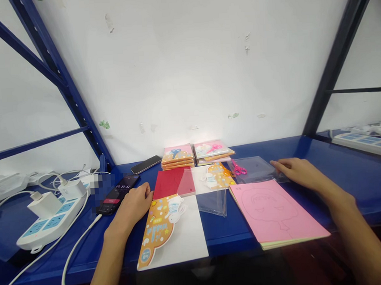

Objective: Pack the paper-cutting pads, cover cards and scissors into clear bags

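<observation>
My left hand (137,207) rests on the table with its fingers curled, beside the red square pack (172,182); nothing shows in it. Close by lies a white sheet with an orange cartoon card header (161,226). My right hand (294,170) has thumb and forefinger at the edge of a clear plastic bag (255,168), pinching it. Pink scissors (240,168) and orange scissors (228,171) lie at the bag's left end. In front is a pink paper stack (278,212) with a face drawn in outline. Another clear sleeve (213,203) lies between the papers.
Two piles of packaged craft sets, a left pile (177,157) and a right pile (212,150), stand near the wall. A running-timer phone (119,194), a dark phone (146,164) and a corded power strip (53,222) are on the left. Blue shelf posts (60,81) frame the table.
</observation>
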A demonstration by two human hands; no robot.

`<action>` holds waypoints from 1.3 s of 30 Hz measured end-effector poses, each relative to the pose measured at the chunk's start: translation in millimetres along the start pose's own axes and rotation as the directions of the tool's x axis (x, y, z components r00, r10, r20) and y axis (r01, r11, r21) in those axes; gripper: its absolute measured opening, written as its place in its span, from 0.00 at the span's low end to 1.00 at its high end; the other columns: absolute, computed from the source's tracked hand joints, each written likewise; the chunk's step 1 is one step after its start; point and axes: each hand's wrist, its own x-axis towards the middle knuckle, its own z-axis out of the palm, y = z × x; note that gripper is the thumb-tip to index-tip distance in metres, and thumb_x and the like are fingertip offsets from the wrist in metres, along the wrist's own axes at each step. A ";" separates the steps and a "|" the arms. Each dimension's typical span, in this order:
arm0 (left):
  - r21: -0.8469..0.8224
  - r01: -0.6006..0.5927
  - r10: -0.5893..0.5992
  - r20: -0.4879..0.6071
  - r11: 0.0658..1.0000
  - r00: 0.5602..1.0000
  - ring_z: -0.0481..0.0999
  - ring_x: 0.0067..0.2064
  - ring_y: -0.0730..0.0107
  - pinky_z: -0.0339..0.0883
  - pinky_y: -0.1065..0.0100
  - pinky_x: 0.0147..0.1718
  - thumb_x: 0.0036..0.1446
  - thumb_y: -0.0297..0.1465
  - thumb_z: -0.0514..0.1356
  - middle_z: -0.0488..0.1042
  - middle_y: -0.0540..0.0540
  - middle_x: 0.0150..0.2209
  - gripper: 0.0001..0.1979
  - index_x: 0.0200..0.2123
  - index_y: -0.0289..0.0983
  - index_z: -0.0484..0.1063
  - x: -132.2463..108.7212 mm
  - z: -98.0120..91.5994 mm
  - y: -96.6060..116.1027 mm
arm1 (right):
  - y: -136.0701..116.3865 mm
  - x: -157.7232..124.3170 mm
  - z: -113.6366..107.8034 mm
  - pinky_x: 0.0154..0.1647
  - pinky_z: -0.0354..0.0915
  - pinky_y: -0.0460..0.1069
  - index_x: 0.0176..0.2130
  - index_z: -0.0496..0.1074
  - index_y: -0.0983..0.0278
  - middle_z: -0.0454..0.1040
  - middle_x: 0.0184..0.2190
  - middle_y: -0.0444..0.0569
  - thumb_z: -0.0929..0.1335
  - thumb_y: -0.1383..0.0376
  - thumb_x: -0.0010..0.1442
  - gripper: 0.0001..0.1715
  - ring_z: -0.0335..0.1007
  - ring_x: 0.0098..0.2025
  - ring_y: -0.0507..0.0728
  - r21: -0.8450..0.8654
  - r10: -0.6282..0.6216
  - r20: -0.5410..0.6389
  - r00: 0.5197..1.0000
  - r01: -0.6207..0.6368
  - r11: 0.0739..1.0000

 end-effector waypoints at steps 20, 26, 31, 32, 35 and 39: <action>-0.003 0.005 -0.005 0.002 1.000 1.000 0.76 0.32 0.57 0.49 0.64 0.29 0.66 0.34 0.50 0.76 0.46 0.29 0.11 0.29 0.43 0.59 -0.3 0.2 0.6 | -3.2 -1.8 -0.8 0.35 0.63 0.54 0.25 0.73 0.59 0.79 0.26 0.50 0.58 0.45 0.68 0.31 0.75 0.31 0.63 -0.001 0.002 0.001 1.000 -0.002 1.000; 0.007 -0.001 0.001 0.002 1.000 1.000 0.77 0.32 0.57 0.48 0.63 0.29 0.66 0.33 0.49 0.76 0.46 0.29 0.11 0.29 0.43 0.59 -1.5 -1.5 1.7 | -2.4 -0.8 -1.0 0.35 0.63 0.54 0.25 0.73 0.59 0.79 0.27 0.51 0.59 0.45 0.67 0.31 0.75 0.31 0.63 0.008 0.000 0.005 1.000 0.000 1.000; 0.010 -0.002 0.002 0.007 1.000 1.000 0.77 0.33 0.56 0.49 0.63 0.29 0.66 0.32 0.49 0.76 0.46 0.29 0.11 0.29 0.43 0.59 -2.6 -3.2 3.2 | -5.0 -2.3 -2.1 0.36 0.61 0.54 0.26 0.72 0.60 0.79 0.27 0.51 0.58 0.46 0.69 0.31 0.75 0.32 0.63 0.001 0.009 0.018 1.000 -0.009 1.000; 0.011 -0.002 0.002 0.008 1.000 1.000 0.78 0.33 0.56 0.49 0.63 0.29 0.66 0.32 0.49 0.76 0.46 0.29 0.11 0.29 0.43 0.59 -2.7 -3.4 3.3 | -5.7 -2.7 -2.4 0.37 0.61 0.54 0.26 0.72 0.60 0.79 0.27 0.52 0.58 0.47 0.69 0.30 0.75 0.32 0.63 0.000 0.011 0.020 1.000 -0.011 1.000; 0.014 -0.004 0.004 0.011 1.000 1.000 0.78 0.33 0.56 0.49 0.63 0.29 0.67 0.33 0.49 0.77 0.45 0.29 0.11 0.29 0.43 0.60 -2.6 -3.9 3.4 | -7.5 -3.6 -3.1 0.38 0.61 0.54 0.26 0.72 0.60 0.79 0.28 0.52 0.58 0.47 0.70 0.31 0.75 0.32 0.64 -0.001 0.011 0.028 1.000 -0.011 1.000; 0.018 -0.003 0.003 0.014 1.000 1.000 0.79 0.34 0.56 0.50 0.64 0.29 0.67 0.33 0.49 0.77 0.45 0.30 0.11 0.29 0.43 0.60 -2.0 -3.9 2.9 | -6.8 -3.2 -2.6 0.37 0.62 0.54 0.26 0.73 0.60 0.79 0.28 0.52 0.58 0.47 0.70 0.31 0.75 0.32 0.64 0.001 0.014 0.025 1.000 -0.014 1.000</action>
